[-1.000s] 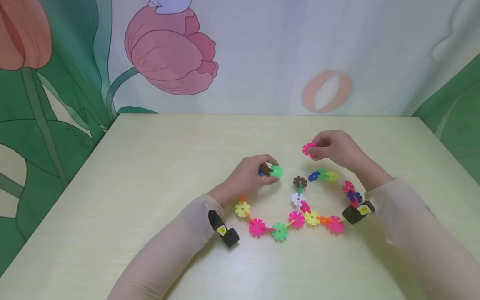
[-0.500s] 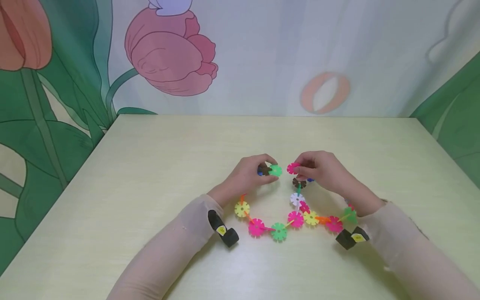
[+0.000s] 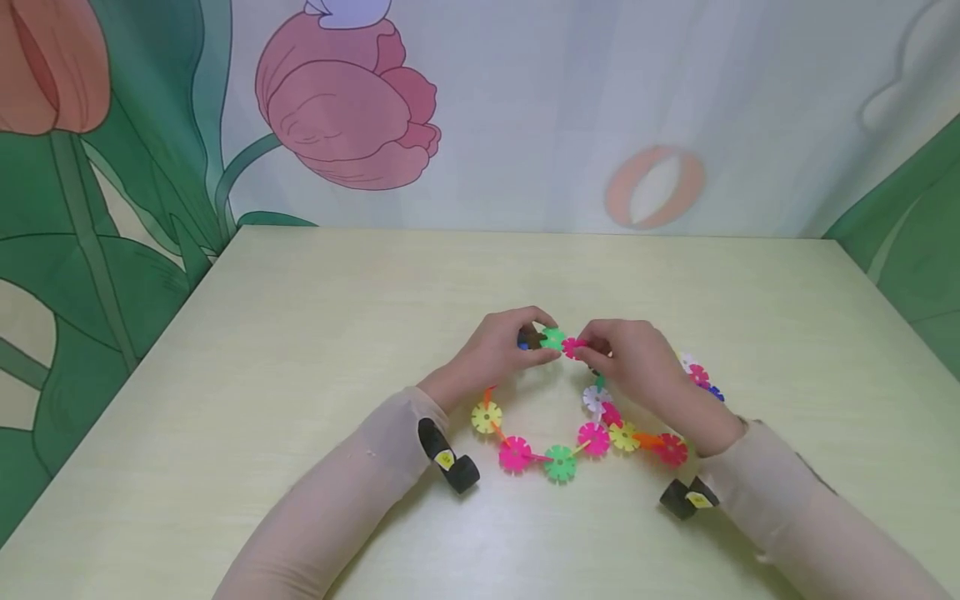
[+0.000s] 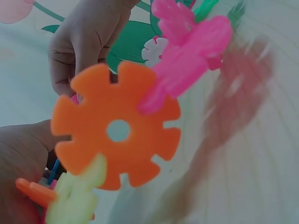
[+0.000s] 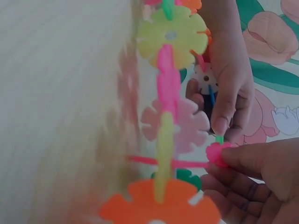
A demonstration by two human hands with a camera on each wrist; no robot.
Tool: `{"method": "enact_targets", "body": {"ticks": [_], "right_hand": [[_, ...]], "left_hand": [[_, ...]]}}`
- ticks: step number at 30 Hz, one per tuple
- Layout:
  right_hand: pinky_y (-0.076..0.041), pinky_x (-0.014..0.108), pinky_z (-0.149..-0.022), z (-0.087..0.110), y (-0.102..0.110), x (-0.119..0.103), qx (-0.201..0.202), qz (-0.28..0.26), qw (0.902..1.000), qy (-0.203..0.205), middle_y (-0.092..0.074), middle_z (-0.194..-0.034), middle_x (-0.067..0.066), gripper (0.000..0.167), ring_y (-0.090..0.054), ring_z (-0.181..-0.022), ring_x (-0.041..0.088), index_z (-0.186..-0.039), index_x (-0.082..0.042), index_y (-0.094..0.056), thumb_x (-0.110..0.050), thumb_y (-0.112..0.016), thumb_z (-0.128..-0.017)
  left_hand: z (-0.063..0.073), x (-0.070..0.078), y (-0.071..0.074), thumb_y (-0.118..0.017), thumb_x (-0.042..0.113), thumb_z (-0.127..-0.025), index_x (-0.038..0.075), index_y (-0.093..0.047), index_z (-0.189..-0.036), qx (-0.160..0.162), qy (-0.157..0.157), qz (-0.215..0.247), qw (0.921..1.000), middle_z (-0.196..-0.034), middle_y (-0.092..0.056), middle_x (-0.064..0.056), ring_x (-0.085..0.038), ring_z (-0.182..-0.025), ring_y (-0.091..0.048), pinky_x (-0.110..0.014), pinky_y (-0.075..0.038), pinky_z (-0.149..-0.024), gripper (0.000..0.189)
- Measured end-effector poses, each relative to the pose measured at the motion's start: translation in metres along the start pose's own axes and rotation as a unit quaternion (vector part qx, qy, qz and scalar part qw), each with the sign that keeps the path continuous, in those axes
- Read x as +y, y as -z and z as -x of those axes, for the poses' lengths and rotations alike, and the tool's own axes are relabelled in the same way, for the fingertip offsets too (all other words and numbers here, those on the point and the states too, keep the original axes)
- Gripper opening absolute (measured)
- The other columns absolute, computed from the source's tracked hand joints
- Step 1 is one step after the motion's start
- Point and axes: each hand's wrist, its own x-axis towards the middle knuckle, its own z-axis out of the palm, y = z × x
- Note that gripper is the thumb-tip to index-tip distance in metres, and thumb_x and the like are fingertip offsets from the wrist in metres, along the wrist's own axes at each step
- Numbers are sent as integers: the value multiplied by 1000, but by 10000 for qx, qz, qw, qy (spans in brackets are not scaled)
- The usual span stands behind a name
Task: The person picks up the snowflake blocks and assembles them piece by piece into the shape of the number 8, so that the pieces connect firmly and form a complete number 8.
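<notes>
My left hand (image 3: 495, 346) holds a light green notched plastic disc (image 3: 552, 338) between thumb and fingers, with a dark brown disc (image 3: 535, 340) behind it inside the grip. Opposite, my right hand (image 3: 637, 358) pinches a small pink disc (image 3: 572, 347) against the green disc's edge. In the right wrist view this pink disc (image 5: 217, 154) meets a green edge below the left thumb; how far they slot together cannot be told. A chain of interlocked discs hangs or lies below, including a yellow disc (image 3: 487, 417), a pink one and a green one (image 3: 560, 463).
A second loop of discs, with a white disc (image 3: 596, 400) and a red-pink disc (image 3: 672, 449), lies partly under the right forearm. Black wrist straps (image 3: 459, 473) sit at both cuffs. The pale table (image 3: 360, 292) ends at a flower-printed curtain (image 3: 510, 117).
My right hand has come left and toward me, bringing the pink disc from apart to touching the green one. The left hand has stayed nearly still.
</notes>
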Motion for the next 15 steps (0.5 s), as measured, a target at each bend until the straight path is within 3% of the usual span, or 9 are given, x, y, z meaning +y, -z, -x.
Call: {"method": "enact_targets", "body": {"ticks": [4,11,15], "right_hand": [[-46,24,-63,0,-6,-4,159,3,9999,-64,-70,-79,4,10,-57,-67,15,-94,-10,-69,-18,-68,-89],[-46,24,-61,-6,-16,-3,595,33,9980,193,-72,-78,5,11,-54,-62,14,-92,-9,-72,-19,-69,-89],[-48,24,-63,-9,-17,0,600,54,9981,111,-73,-83,5,11,-59,-67,15,-94,-10,-72,-19,-71,-87]], "left_hand": [[0,0,-1,-73,28,-85,19,-62,-116,36,59,9,10000,-94,-66,-1,-15,-86,-59,-23,-47,-72,34],[-1,1,-3,-73,24,-86,17,-61,-113,199,152,1,9997,-95,-68,-4,-16,-84,-59,-21,-44,-69,31],[-2,1,-3,-73,26,-86,16,-59,-112,183,297,-26,9994,-95,-68,-4,-16,-83,-59,-22,-45,-69,31]]}}
